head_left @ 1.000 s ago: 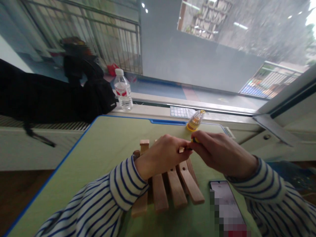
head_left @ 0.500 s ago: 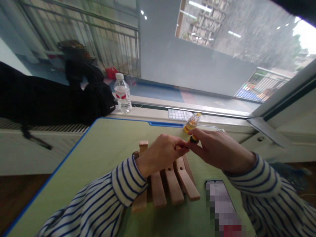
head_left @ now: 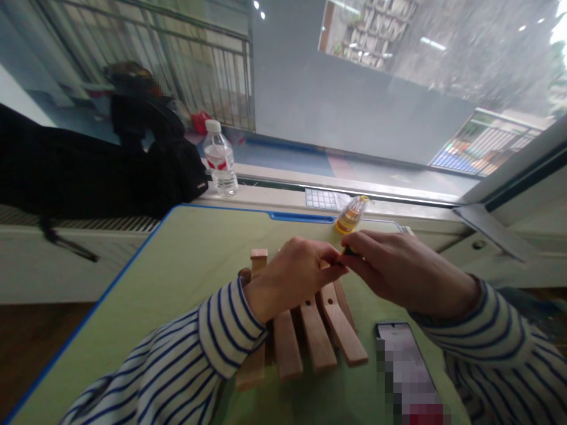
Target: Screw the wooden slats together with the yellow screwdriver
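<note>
My right hand point(head_left: 390, 262) is closed around a small yellow-and-black screwdriver handle point(head_left: 349, 250), mostly hidden by the fingers. Against its front end, my left hand point(head_left: 299, 268) pinches with thumb and forefinger; what lies in that pinch is too small to make out. Both hands meet above a wooden piece with several flat slats point(head_left: 319, 339), some with a round hole. My left wrist and sleeve cover part of it. Behind the right hand stands a clear, tapered container with a yellow base point(head_left: 351, 215).
A phone point(head_left: 410, 366) lies on the green, blue-edged table point(head_left: 195, 248), right of the slats. On the window ledge are a water bottle point(head_left: 220, 159), a white gridded sheet point(head_left: 321, 199) and a black bag point(head_left: 177, 168). The window point(head_left: 287, 82) rises behind.
The view has shifted slightly, so table items sit a little differently in the picture. The right hand has turned a little around the handle; both hands stay together.
</note>
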A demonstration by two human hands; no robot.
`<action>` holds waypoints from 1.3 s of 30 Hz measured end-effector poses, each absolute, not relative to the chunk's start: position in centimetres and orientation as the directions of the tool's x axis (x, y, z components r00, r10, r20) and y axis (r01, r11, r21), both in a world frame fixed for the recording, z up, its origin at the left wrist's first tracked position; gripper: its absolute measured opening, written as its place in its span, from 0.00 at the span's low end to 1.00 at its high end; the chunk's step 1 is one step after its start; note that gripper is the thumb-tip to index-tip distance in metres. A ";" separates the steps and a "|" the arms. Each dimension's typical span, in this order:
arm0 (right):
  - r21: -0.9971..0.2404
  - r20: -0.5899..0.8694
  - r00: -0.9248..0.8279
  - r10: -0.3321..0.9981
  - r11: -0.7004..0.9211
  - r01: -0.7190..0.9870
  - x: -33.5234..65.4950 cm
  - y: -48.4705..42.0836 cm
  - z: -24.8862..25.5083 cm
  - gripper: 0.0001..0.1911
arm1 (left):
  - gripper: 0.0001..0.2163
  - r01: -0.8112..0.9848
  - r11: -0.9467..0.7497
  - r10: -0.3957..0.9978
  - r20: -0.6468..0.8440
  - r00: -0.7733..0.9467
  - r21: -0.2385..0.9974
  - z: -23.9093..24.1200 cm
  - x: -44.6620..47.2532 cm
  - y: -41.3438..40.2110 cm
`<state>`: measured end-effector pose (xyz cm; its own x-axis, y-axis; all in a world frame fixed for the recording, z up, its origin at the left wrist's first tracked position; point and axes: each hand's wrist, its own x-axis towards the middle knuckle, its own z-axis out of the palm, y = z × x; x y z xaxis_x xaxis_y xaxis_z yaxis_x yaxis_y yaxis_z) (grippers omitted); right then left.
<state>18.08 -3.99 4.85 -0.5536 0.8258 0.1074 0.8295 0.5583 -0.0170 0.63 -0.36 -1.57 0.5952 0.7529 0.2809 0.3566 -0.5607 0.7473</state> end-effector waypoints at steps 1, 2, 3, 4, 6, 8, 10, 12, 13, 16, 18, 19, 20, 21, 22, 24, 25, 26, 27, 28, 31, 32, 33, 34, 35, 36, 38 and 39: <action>-0.019 0.120 -0.547 0.828 0.553 0.833 18.0 -4.0 4.7 0.12 | 0.10 0.362 -0.566 0.751 0.281 0.598 0.741 -1.5 0.6 -0.4; -0.014 0.132 -0.539 0.832 0.545 0.838 18.0 -4.0 4.5 0.12 | 0.10 0.369 -0.570 0.748 0.278 0.602 0.734 -1.5 0.6 -0.4; -0.001 0.143 -0.526 0.838 0.532 0.847 17.9 -4.0 4.4 0.13 | 0.10 0.375 -0.573 0.746 0.274 0.607 0.729 -1.5 0.6 -0.5; 0.015 0.152 -0.511 0.846 0.515 0.857 17.9 -4.1 4.2 0.14 | 0.10 0.380 -0.576 0.742 0.269 0.613 0.724 -1.4 0.6 -0.5; 0.047 0.163 -0.473 0.866 0.472 0.881 17.7 -4.2 4.0 0.15 | 0.10 0.385 -0.586 0.731 0.261 0.630 0.713 -1.3 0.6 -0.6; 0.070 0.162 -0.436 0.885 0.431 0.900 17.5 -4.4 3.9 0.16 | 0.09 0.385 -0.600 0.719 0.260 0.645 0.701 -1.2 0.6 -0.6; 0.084 0.158 -0.416 0.895 0.408 0.909 17.2 -4.6 3.9 0.17 | 0.09 0.382 -0.612 0.711 0.270 0.649 0.693 -1.2 0.6 -0.5; 0.096 0.154 -0.412 0.898 0.402 0.911 17.0 -4.6 4.0 0.18 | 0.09 0.376 -0.621 0.708 0.288 0.645 0.688 -1.1 0.6 -0.4; 0.099 0.151 -0.414 0.898 0.403 0.910 16.9 -4.6 4.1 0.19 | 0.09 0.371 -0.624 0.708 0.296 0.641 0.688 -1.1 0.6 -0.4; 0.096 0.132 -0.425 0.896 0.415 0.905 16.9 -4.6 4.5 0.19 | 0.11 0.352 -0.621 0.707 0.307 0.637 0.701 -1.0 0.6 -0.3; 0.085 0.112 -0.443 0.889 0.436 0.896 17.1 -4.6 4.9 0.18 | 0.12 0.347 -0.612 0.710 0.301 0.636 0.711 -1.0 0.5 -0.3; 0.072 0.101 -0.458 0.883 0.452 0.889 17.3 -4.6 5.1 0.18 | 0.13 0.345 -0.607 0.713 0.299 0.635 0.716 -1.0 0.4 -0.3; 0.052 0.088 -0.474 0.876 0.471 0.881 17.4 -4.7 5.4 0.17 | 0.13 0.342 -0.604 0.715 0.299 0.632 0.720 -1.0 0.4 -0.3; 0.029 0.073 -0.492 0.867 0.492 0.870 17.6 -4.7 5.6 0.17 | 0.13 0.337 -0.601 0.715 0.300 0.631 0.725 -1.0 0.3 -0.4; 0.004 0.057 -0.512 0.857 0.512 0.859 17.7 -4.7 5.7 0.16 | 0.12 0.329 -0.599 0.715 0.303 0.630 0.730 -1.1 0.3 -0.4; -0.037 0.030 -0.546 0.837 0.547 0.837 18.0 -4.6 5.8 0.14 | 0.11 0.317 -0.596 0.713 0.305 0.632 0.738 -1.2 0.4 -0.4; -0.046 0.026 -0.556 0.831 0.557 0.829 18.1 -4.6 5.8 0.14 | 0.10 0.318 -0.594 0.714 0.303 0.632 0.739 -1.3 0.4 -0.4; -0.048 0.034 -0.562 0.826 0.563 0.825 18.1 -4.5 5.6 0.14 | 0.10 0.322 -0.594 0.716 0.301 0.630 0.738 -1.3 0.4 -0.4; -0.047 0.052 -0.564 0.824 0.566 0.823 18.2 -4.4 5.4 0.14 | 0.09 0.329 -0.594 0.719 0.300 0.627 0.734 -1.3 0.4 -0.4; -0.047 0.075 -0.564 0.823 0.568 0.822 18.2 -4.4 5.2 0.14 | 0.09 0.339 -0.595 0.721 0.298 0.625 0.729 -1.3 0.4 -0.4; -0.056 0.129 -0.566 0.815 0.575 0.816 18.3 -4.2 4.5 0.13 | 0.09 0.371 -0.609 0.722 0.296 0.626 0.701 -1.2 0.5 -0.5; -0.060 0.137 -0.567 0.812 0.578 0.814 18.3 -4.2 4.4 0.13 | 0.09 0.381 -0.613 0.720 0.292 0.629 0.692 -1.2 0.5 -0.5; -0.059 0.141 -0.567 0.812 0.579 0.813 18.3 -4.2 4.3 0.13 | 0.10 0.389 -0.616 0.718 0.286 0.634 0.685 -1.1 0.4 -0.6; -0.055 0.144 -0.561 0.815 0.572 0.818 18.3 -4.2 4.2 0.13 | 0.10 0.396 -0.618 0.716 0.280 0.639 0.679 -1.1 0.4 -0.6; -0.048 0.147 -0.550 0.822 0.561 0.826 18.3 -4.3 4.1 0.13 | 0.11 0.400 -0.619 0.715 0.273 0.644 0.676 -1.0 0.4 -0.7; -0.039 0.148 -0.535 0.832 0.546 0.837 18.3 -4.3 4.1 0.14 | 0.11 0.404 -0.619 0.713 0.266 0.649 0.674 -1.0 0.4 -0.7; -0.020 0.146 -0.504 0.851 0.512 0.859 18.2 -4.5 4.1 0.14 | 0.12 0.410 -0.615 0.713 0.251 0.655 0.674 -1.1 0.5 -0.7; -0.011 0.145 -0.491 0.859 0.497 0.868 18.1 -4.5 4.1 0.14 | 0.11 0.415 -0.611 0.715 0.245 0.655 0.674 -1.2 0.5 -0.7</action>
